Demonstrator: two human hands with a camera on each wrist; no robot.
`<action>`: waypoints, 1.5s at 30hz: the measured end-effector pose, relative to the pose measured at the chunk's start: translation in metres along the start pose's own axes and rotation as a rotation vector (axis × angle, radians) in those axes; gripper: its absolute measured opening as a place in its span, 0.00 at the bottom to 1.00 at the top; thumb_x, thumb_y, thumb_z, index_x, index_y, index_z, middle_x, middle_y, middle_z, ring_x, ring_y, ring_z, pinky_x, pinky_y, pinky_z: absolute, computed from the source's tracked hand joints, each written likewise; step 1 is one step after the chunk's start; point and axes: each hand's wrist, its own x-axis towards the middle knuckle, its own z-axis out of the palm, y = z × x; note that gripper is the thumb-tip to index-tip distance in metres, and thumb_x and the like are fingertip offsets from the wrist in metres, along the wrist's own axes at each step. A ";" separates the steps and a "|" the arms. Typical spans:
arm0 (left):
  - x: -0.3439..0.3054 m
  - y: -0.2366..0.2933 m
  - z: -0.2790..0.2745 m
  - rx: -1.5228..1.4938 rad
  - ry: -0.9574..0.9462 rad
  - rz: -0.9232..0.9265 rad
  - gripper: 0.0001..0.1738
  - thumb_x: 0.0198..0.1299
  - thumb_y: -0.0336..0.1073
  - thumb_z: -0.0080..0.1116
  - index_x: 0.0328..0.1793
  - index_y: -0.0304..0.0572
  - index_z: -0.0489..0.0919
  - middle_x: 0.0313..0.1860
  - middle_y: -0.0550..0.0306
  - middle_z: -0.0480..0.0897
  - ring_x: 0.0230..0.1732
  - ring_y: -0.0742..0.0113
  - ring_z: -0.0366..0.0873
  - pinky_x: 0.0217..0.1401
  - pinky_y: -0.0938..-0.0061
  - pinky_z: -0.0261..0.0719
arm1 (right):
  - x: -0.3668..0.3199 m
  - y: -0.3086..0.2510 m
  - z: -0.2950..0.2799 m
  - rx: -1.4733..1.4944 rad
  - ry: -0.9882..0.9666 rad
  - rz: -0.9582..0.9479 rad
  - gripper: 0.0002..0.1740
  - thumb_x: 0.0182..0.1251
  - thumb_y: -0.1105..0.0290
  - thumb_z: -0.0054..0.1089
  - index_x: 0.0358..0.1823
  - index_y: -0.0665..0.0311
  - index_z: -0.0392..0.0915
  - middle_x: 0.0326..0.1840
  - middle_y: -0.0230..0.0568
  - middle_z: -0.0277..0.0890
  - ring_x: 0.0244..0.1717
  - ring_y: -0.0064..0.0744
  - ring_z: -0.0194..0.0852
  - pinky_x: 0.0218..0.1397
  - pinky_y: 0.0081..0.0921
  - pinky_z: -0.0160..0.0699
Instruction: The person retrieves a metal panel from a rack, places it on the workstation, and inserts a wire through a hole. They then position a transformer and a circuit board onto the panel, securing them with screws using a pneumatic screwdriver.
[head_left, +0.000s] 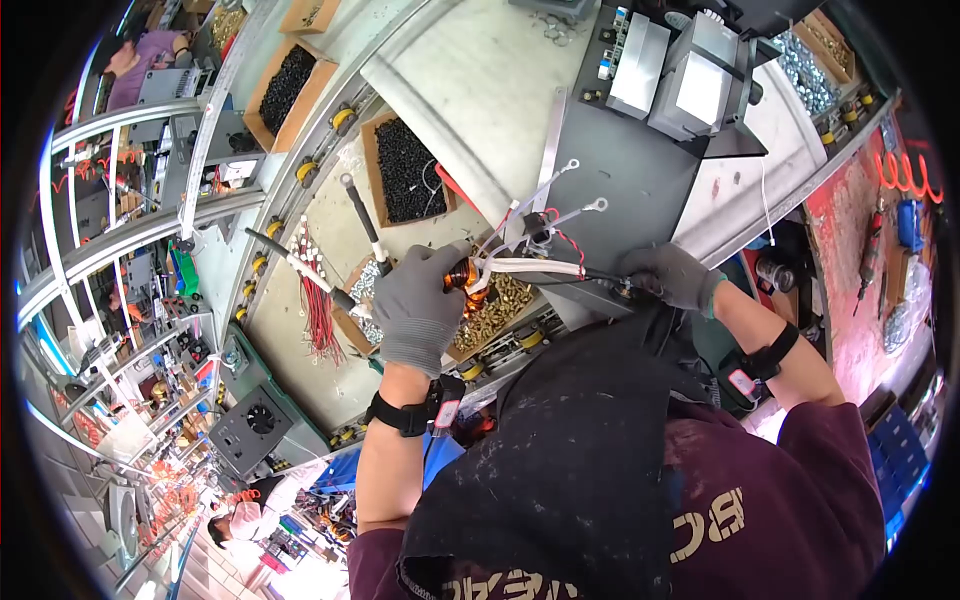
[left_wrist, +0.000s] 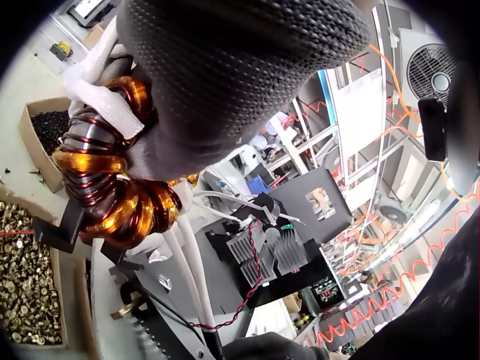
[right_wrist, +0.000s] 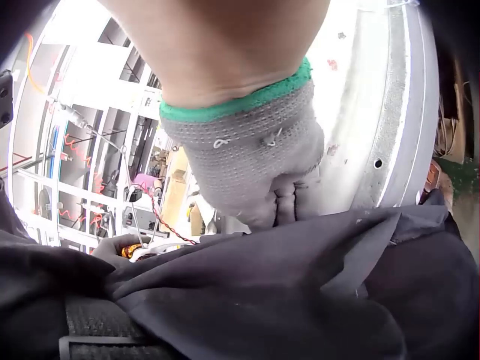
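Observation:
A grey-gloved left hand [head_left: 420, 300] grips a copper-wound coil [head_left: 468, 276]; in the left wrist view the coil [left_wrist: 124, 214] shows orange and dark windings with white sleeving around it. White sleeved leads [head_left: 530, 266] run from the coil toward the right hand [head_left: 672, 276], whose fingers are curled round dark cable ends beside the grey metal panel. Two leads with ring terminals [head_left: 596, 205] stick up between the hands. In the right wrist view the right hand [right_wrist: 255, 165] has its fingertips hidden behind dark cloth.
Boxes of black screws [head_left: 405, 170] and brass screws [head_left: 500, 318] stand behind and below the coil. Metal blocks [head_left: 690, 85] sit on the panel at the back. Red-and-white wires [head_left: 318, 290] lie at the left, near black-and-white cables [head_left: 362, 220].

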 end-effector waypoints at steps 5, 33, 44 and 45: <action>0.000 0.004 -0.010 0.075 0.004 0.112 0.25 0.41 0.26 0.58 0.48 0.61 0.84 0.34 0.59 0.80 0.35 0.56 0.80 0.37 0.65 0.76 | 0.004 0.010 0.001 0.027 -0.025 0.008 0.10 0.60 0.73 0.59 0.44 0.63 0.78 0.40 0.46 0.78 0.42 0.45 0.77 0.46 0.36 0.74; -0.019 0.008 -0.018 0.136 0.015 0.201 0.24 0.40 0.28 0.62 0.47 0.61 0.84 0.32 0.62 0.80 0.33 0.57 0.80 0.35 0.64 0.72 | 0.014 0.022 0.022 0.091 0.112 0.232 0.16 0.62 0.59 0.63 0.38 0.66 0.81 0.27 0.43 0.78 0.25 0.30 0.75 0.30 0.30 0.73; -0.025 0.010 -0.022 0.174 0.015 0.202 0.23 0.42 0.28 0.61 0.46 0.62 0.84 0.32 0.62 0.79 0.32 0.57 0.80 0.34 0.64 0.71 | 0.018 -0.013 0.013 -0.174 0.045 0.404 0.15 0.61 0.59 0.62 0.39 0.64 0.81 0.36 0.51 0.81 0.39 0.50 0.79 0.44 0.36 0.74; -0.026 0.009 -0.022 0.175 0.014 0.203 0.23 0.42 0.28 0.61 0.46 0.62 0.84 0.32 0.62 0.79 0.32 0.57 0.80 0.34 0.64 0.71 | 0.018 -0.019 0.012 -0.269 0.048 0.418 0.15 0.61 0.60 0.62 0.39 0.64 0.81 0.37 0.52 0.81 0.40 0.51 0.79 0.44 0.36 0.74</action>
